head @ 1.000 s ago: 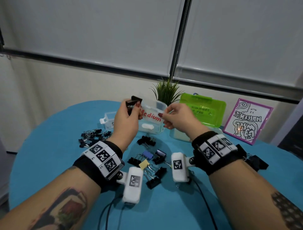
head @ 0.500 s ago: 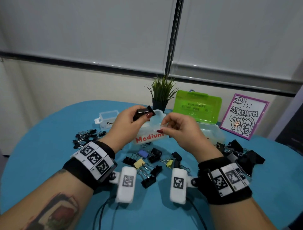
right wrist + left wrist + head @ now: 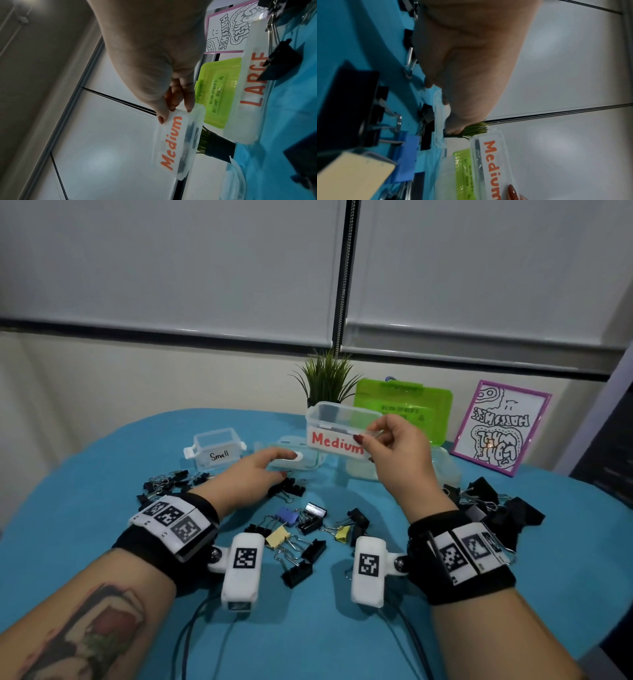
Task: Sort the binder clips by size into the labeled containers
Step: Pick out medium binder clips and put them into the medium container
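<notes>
My right hand (image 3: pixel 368 440) pinches the right end of the clear "Medium" container (image 3: pixel 337 419) and holds it in the air above the table; the thumb lies on the label (image 3: pixel 171 142). Dark clips (image 3: pixel 190 136) show through its wall. My left hand (image 3: pixel 277 463) reaches low over the table, fingers stretched out onto a clear lid (image 3: pixel 301 463), with no clip in it. Loose medium clips (image 3: pixel 294 529), black, blue and yellow, lie between my wrists. Small black clips (image 3: pixel 164 484) lie at the left and large black ones (image 3: pixel 493 501) at the right.
The "Small" container (image 3: pixel 217 446) stands open at the back left. The "Large" container (image 3: pixel 254 75) sits behind my right hand. A potted plant (image 3: pixel 325 381), a green box (image 3: pixel 404 405) and a framed drawing (image 3: pixel 500 429) line the far edge.
The black clip has left my left hand, which dropped down to the lid on the table. My right hand raised the Medium container higher.
</notes>
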